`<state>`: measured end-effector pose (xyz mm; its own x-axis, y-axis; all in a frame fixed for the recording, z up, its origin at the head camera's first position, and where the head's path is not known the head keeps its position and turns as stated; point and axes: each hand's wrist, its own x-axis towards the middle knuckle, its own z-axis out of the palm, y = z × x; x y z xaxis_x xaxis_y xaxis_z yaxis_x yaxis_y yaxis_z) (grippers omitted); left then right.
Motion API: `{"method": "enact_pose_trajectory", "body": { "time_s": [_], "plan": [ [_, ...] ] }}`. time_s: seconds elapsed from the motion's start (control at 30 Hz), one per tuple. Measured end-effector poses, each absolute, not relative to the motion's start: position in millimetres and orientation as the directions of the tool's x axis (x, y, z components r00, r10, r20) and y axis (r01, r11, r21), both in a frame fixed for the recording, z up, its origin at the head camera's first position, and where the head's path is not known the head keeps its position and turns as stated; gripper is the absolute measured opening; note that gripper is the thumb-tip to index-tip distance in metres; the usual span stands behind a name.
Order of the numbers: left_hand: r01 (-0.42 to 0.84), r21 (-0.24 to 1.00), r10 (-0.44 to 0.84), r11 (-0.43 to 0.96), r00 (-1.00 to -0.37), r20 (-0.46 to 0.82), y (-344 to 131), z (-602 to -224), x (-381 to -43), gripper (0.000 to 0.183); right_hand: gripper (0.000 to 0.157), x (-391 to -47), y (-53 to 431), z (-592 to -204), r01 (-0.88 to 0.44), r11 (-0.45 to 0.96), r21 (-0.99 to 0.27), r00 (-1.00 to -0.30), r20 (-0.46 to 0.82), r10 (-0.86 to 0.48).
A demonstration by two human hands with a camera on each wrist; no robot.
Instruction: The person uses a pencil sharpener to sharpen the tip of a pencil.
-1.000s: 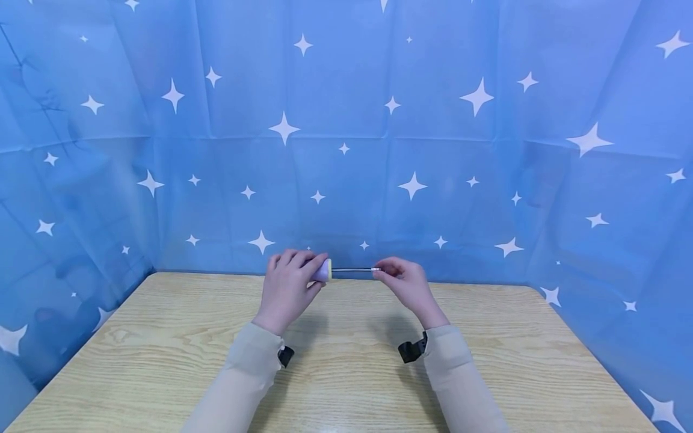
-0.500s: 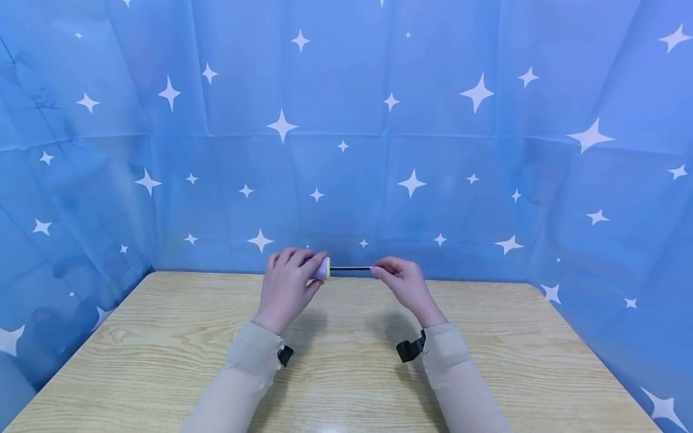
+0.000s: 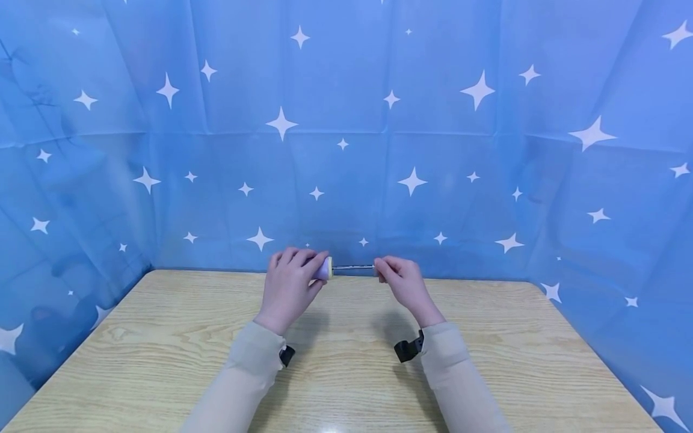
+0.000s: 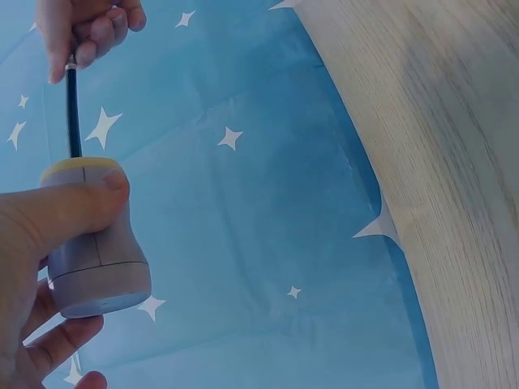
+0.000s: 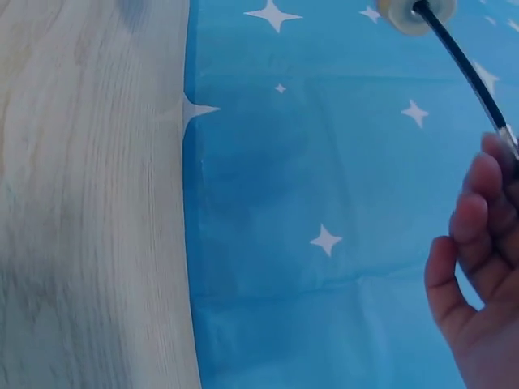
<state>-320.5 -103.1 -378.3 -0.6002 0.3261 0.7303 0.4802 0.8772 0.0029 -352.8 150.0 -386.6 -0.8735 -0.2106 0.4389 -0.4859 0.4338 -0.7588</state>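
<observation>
In the head view, my left hand (image 3: 289, 290) grips a lavender, waisted handle-like body (image 3: 323, 269) with a yellow rim. The left wrist view shows the thumb across this lavender body (image 4: 101, 255) and fingers behind and below it; its wider end faces down there. A thin dark shaft (image 4: 73, 113) runs from the rimmed end to my right hand (image 3: 405, 281), which pinches its far end between thumb and fingers. Near those fingers the shaft has a silvery collar (image 5: 508, 136), and it looks slightly bowed in the right wrist view. The pinched tip is hidden.
Both hands are held above the far edge of a light wood-grain table (image 3: 346, 361). Close behind and along both sides hangs a blue curtain (image 3: 346, 72) with white stars. A black wrist camera (image 3: 408, 349) sits by the right cuff.
My right fingers have curled and shifted slightly at the shaft's end. The shaft's visible surface has gone from silvery to dark to mottled. My left hand keeps its grip, nearly still.
</observation>
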Motion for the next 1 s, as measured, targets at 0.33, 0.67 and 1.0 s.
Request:
{"method": "enact_pose_trajectory", "body": {
  "time_s": [0.33, 0.67, 1.0],
  "plan": [
    [0.486, -0.015, 0.337, 0.874, -0.581, 0.741, -102.4, -377.3, -320.2, 0.049, 0.051, -352.0, 144.4, -389.7, -0.42, 0.428, -0.8, -0.907, 0.365, -0.21],
    [0.494, -0.016, 0.346, 0.869, -0.585, 0.734, -102.4, -376.7, -318.5, 0.05, 0.056, -350.3, 142.2, -387.4, -0.345, 0.392, -0.853, -0.937, 0.288, -0.196],
    [0.481, 0.011, 0.331, 0.877, -0.619, 0.712, -106.8, -376.2, -319.0, 0.051, 0.035, -332.4, 144.4, -362.5, -0.413, 0.378, -0.829, -0.909, 0.35, -0.228]
  ]
}}
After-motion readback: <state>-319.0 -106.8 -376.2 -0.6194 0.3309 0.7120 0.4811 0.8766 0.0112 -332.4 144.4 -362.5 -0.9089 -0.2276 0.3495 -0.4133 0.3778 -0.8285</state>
